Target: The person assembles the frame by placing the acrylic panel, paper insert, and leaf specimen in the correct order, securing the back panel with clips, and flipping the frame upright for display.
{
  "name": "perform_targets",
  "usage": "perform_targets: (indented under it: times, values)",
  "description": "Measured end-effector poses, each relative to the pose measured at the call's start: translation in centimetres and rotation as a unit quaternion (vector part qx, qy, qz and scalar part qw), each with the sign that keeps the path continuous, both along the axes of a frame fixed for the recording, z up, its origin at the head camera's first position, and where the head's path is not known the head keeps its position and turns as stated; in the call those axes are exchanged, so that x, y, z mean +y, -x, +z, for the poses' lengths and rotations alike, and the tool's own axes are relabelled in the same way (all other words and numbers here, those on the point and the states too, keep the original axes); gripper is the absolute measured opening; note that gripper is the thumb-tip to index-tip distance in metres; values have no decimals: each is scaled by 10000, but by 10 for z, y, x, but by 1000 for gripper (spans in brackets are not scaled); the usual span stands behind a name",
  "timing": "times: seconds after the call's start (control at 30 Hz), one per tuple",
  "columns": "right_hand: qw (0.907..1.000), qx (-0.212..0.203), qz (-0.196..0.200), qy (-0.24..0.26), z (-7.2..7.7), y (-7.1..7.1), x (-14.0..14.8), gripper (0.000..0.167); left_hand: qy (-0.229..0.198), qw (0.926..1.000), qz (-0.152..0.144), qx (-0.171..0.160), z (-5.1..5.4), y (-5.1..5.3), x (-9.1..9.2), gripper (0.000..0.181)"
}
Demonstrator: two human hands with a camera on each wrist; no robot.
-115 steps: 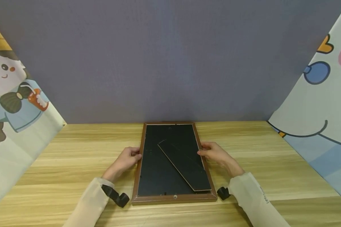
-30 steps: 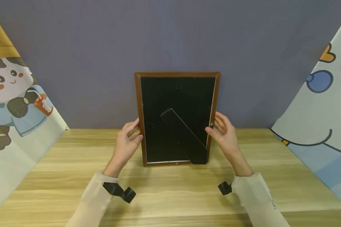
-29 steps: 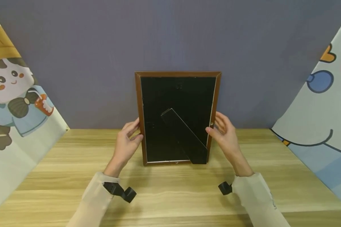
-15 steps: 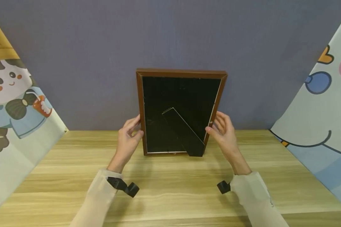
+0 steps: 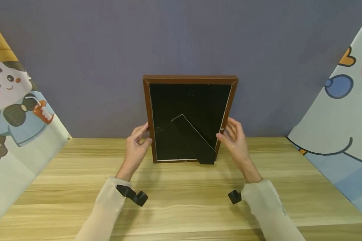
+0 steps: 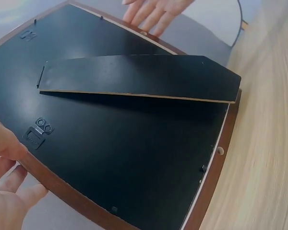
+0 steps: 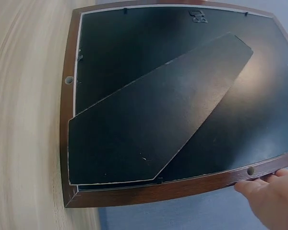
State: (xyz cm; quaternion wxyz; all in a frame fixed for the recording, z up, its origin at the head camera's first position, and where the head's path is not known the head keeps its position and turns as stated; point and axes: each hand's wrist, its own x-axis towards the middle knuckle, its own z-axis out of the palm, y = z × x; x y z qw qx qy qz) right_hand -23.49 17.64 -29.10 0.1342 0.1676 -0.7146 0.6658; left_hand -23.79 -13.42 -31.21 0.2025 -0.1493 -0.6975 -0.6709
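A brown picture frame [image 5: 192, 79] stands upright with its black backing board [image 5: 169, 144] facing me. Across that board slants a black easel leg [image 5: 196, 142], its wide end at the bottom right corner. My left hand [image 5: 134, 152] grips the frame's left side between thumb and fingers. On the opposite side my right hand [image 5: 236, 140] holds the lower part of the edge, thumb at the back face and fingers behind. The left wrist view shows a metal hanger [image 6: 34, 136] on the backing. The frame's front is hidden.
Wood-grain table [image 5: 181, 207] lies under the frame. Behind rises a grey-purple wall [image 5: 181, 40], and printed cartoon panels stand at left [image 5: 21, 110] and right [image 5: 338, 117]. Black wrist cameras [image 5: 141, 198] sit at both cuffs.
The picture frame lay flat on the table in the earliest view and now stands upright. Over the last second its lower edge has shifted slightly away from me; both hands keep their hold.
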Motion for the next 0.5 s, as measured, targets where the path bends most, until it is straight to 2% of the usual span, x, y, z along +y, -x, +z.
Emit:
perform_targets:
  times: [0.3, 0.5]
  values:
    - [9995, -39, 184, -262, -4, 5, 0, 75, 470, 9971, 577, 163, -4, 9, 1, 49]
    - [9989, 75, 38, -457, -3, 4, 1, 74, 623, 9957, 668, -143, -9, 17, 3, 47]
